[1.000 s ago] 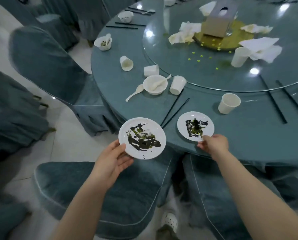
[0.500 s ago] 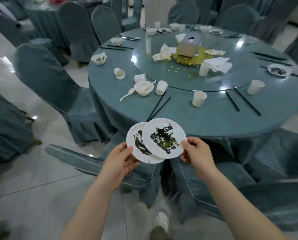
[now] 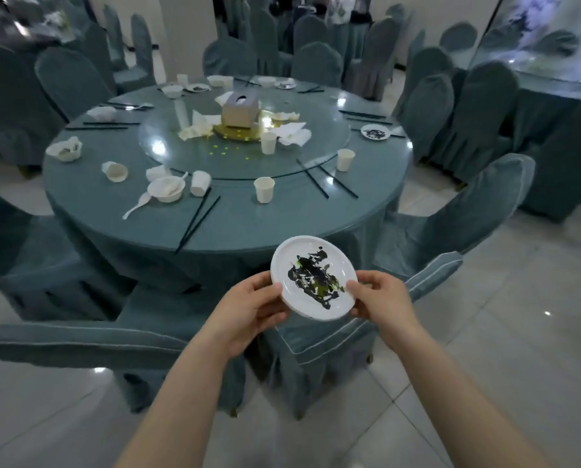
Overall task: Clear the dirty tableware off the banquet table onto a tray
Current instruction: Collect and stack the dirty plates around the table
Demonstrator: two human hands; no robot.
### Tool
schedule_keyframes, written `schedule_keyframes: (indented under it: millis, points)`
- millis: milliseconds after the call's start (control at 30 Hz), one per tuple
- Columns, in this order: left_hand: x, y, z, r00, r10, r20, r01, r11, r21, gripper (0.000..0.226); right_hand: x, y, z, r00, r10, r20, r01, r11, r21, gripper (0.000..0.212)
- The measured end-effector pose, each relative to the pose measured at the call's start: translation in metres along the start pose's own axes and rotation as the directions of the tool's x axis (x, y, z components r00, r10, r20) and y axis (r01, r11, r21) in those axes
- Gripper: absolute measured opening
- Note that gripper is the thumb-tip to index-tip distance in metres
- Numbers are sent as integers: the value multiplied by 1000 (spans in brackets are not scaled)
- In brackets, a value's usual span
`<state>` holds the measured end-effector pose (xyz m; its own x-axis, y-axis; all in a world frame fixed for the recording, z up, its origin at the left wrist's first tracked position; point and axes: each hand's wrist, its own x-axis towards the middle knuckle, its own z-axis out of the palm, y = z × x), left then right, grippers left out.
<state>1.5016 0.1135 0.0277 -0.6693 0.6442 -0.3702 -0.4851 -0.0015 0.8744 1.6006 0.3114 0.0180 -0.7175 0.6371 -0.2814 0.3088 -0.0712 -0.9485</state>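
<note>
Two dirty white plates (image 3: 311, 276) smeared with dark sauce sit stacked, held in front of me below the round table's (image 3: 282, 224) near edge. My left hand (image 3: 248, 307) grips the stack's left rim and my right hand (image 3: 378, 297) grips its right rim. Only the top plate's face shows. On the table remain a white bowl (image 3: 166, 189) with a spoon (image 3: 137, 206), paper cups (image 3: 264, 189), black chopsticks (image 3: 198, 222) and another dirty plate (image 3: 375, 132) at the far right. No tray is in view.
Blue-covered chairs ring the table; two stand just below my hands (image 3: 319, 342) and one at the right (image 3: 457, 217). A glass turntable (image 3: 316, 153) carries a tissue box (image 3: 241, 109) and crumpled napkins. Tiled floor (image 3: 501, 332) lies to the right.
The right-hand plate was lifted off the table and slid fully on top of the left-hand plate. I have stepped back, so the whole table now shows.
</note>
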Motion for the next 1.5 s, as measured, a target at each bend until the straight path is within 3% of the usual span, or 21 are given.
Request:
schedule_keyframes:
  millis: [200,467,733,1200,1500]
  points:
    - [57,-9,121,992,4,123,-10,999,50,19,25,12,-124,987,21,-158,-14,999,44,11]
    - [152,-52,320,986,-19,164,4,996,91,19,78,0,-338,979,-5,-203,6,1000,4,11]
    - [244,-72,453,985,-64,163,54,997,61,19,142,23,-485,969,157,-191,-107,963,248,16]
    - [517,-10,655,986,-21,168,33,997,-74,17,368,-11,-698,958,141,-251,-51,942,333,24]
    - [673,8,771,1000,17,19,-14,989,-148,22,535,-21,-843,967,126,-220,-44,938,344,24]
